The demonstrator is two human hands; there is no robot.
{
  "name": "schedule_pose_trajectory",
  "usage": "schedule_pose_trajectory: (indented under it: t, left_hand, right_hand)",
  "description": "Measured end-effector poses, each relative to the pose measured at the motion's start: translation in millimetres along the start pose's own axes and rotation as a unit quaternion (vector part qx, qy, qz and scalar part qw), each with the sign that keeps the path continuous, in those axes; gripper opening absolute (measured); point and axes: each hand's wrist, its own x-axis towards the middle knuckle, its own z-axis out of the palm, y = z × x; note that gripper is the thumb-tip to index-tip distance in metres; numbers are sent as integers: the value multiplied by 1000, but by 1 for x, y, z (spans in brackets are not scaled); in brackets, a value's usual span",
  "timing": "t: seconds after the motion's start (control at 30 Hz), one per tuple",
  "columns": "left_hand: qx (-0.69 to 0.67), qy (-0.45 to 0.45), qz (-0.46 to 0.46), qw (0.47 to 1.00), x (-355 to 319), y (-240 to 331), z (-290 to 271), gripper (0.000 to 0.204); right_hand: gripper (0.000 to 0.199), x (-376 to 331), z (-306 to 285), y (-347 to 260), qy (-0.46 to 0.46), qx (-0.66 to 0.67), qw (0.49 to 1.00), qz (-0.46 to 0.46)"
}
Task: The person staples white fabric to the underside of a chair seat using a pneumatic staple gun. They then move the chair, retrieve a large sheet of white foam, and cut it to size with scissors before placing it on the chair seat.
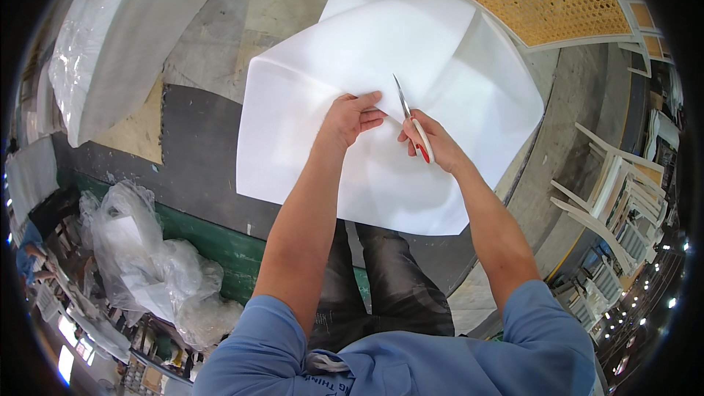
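The sheet (pixel 290 143) lies spread before us. Over its middle, our right hand (pixel 434 139) is wrapped round the scissors (pixel 402 100); our left hand (pixel 350 119) has its fingers part-curled, and we cannot tell whether they pinch the sheet. Risk: blades so near, a sideways slip could nick our left fingers.

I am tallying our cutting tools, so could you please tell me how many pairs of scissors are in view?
1: the scissors are in the right hand, over the white sheet, with the tips pointing away from the person. Others may be hidden.
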Motion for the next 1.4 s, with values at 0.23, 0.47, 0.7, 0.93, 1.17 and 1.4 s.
schedule_pose_trajectory:
  t: [0.23,0.47,0.7,0.93,1.17,1.4]
  left_hand:
    - [-38,-19,25,999,-1,-1,-3,23]
    - [-37,-24,46,998,-6,-5,-3,21]
    - [-42,-1,36,998,-8,-4,-3,23]
    - [-42,-22,53,997,-5,-7,-5,22]
    - [-37,-24,58,997,-5,-9,-7,23]
    - [-9,-8,44,999,-4,-10,-5,25]
  right_hand:
    - [49,6,3,-9,32,-46,998,-10]
    - [49,13,5,-18,26,15,999,-30]
    - [42,27,4,-38,44,-39,998,-30]
    - [41,35,2,-49,33,-36,998,-34]
    - [46,47,-2,-57,57,-67,995,-36]
    - [47,67,-6,-76,46,-61,994,-78]
